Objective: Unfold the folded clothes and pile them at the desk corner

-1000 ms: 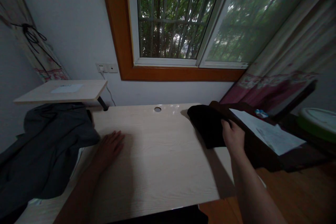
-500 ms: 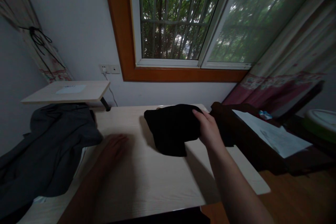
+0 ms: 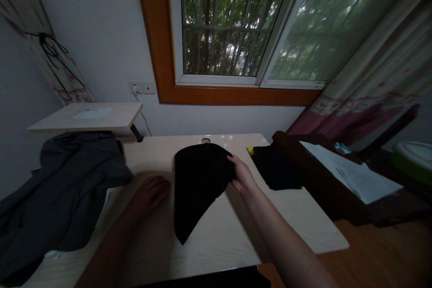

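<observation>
A piece of black cloth [image 3: 202,180] hangs over the middle of the pale wooden desk [image 3: 216,243], its lower corner drooping to a point. My right hand [image 3: 243,175] is closed on its right edge, the thumb on the near side and the other fingers partly hidden. To the left of the cloth, my left hand [image 3: 151,193] rests palm down on the desktop, fingers loosely extended, holding nothing. On the desk's right side lies a second black cloth [image 3: 276,168], folded flat, with a yellow mark at its far left corner.
Dark grey clothing [image 3: 77,180] is heaped at the left, partly under a small raised shelf [image 3: 87,116] with a paper on it. Dark brown furniture bearing a white sheet [image 3: 347,171] stands beyond the desk's right edge. A window [image 3: 229,31] and wall socket [image 3: 141,87] are behind.
My right hand has moved left and slightly nearer with the black cloth, which now hangs longer. The second cloth at right has come into fuller view. My left hand has barely shifted.
</observation>
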Motion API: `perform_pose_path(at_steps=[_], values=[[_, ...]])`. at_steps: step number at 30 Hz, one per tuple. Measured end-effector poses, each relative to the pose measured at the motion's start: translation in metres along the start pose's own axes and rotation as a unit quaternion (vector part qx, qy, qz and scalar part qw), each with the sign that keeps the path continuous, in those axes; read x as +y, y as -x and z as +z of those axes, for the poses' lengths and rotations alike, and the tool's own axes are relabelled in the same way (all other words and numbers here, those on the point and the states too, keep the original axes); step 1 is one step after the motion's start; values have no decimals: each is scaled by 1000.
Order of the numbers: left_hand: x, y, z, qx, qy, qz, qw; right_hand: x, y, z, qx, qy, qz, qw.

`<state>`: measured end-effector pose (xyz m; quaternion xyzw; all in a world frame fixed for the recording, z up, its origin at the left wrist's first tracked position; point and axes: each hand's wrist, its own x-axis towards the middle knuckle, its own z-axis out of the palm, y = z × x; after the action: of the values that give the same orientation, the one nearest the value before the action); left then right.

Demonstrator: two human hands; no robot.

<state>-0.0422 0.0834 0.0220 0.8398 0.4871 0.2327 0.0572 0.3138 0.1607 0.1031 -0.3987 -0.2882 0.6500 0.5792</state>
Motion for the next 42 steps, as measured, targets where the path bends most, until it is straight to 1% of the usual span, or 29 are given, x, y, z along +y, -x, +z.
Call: perform_pose_path(at_steps=[2, 4, 8, 11, 14, 16, 18, 20, 21, 23, 25, 26, 28, 30, 31, 32, 33, 35, 37, 39, 42], values=[[2, 0, -1, -4, 7, -19, 1000, 9, 0, -7, 2, 28, -19, 999], [3, 0, -2, 0, 27, -40, 999, 12, 1, -15, 8, 43, -29, 999], [12, 0, 1, 14, 103, -64, 992, 14, 2, -32, -3, 64, -18, 998], [25, -3, 6, -6, 143, -89, 986, 19, 3, -46, -12, 83, -4, 996], [38, -8, 10, -51, 112, -123, 985, 26, 5, -58, -4, 77, 2, 997], [44, -11, 11, -65, 74, -123, 987, 29, 7, -65, 3, 66, 14, 998], [46, -13, 13, -59, 58, -110, 991, 29, 9, -71, -2, 56, 34, 998], [44, -14, 15, -50, 76, -108, 990, 27, 10, -75, -12, 43, 43, 998], [41, -14, 15, -46, 95, -118, 987, 25, 10, -77, -15, 35, 45, 998], [34, -14, 15, -23, 146, -161, 976, 21, 9, -78, -7, 16, 31, 999], [25, -15, 12, 33, 209, -225, 951, 14, 9, -79, 14, -4, 7, 1000], [20, -14, 10, 76, 244, -261, 931, 9, 9, -78, 24, -12, -6, 1000], [11, -14, 6, 164, 316, -338, 871, -4, 13, -75, 33, -20, -24, 999], [4, -13, 2, 226, 375, -399, 806, -19, 22, -68, 23, -20, -38, 999], [0, -12, 0, 244, 390, -416, 785, -28, 28, -63, 14, -18, -47, 999], [-3, -12, -1, 256, 393, -424, 775, -36, 33, -56, 6, -15, -57, 998], [-6, -12, -3, 264, 386, -424, 775, -43, 39, -50, -1, -12, -66, 998], [-11, -12, -7, 272, 355, -414, 793, -56, 45, -36, -9, -9, -81, 997], [-14, -13, -12, 265, 323, -408, 812, -64, 44, -27, -11, -8, -90, 996], [-18, -15, -16, 258, 295, -397, 830, -67, 35, -23, -6, -9, -90, 996], [-23, -20, -18, 245, 252, -378, 857, -63, 12, -28, 11, -18, -66, 998]])
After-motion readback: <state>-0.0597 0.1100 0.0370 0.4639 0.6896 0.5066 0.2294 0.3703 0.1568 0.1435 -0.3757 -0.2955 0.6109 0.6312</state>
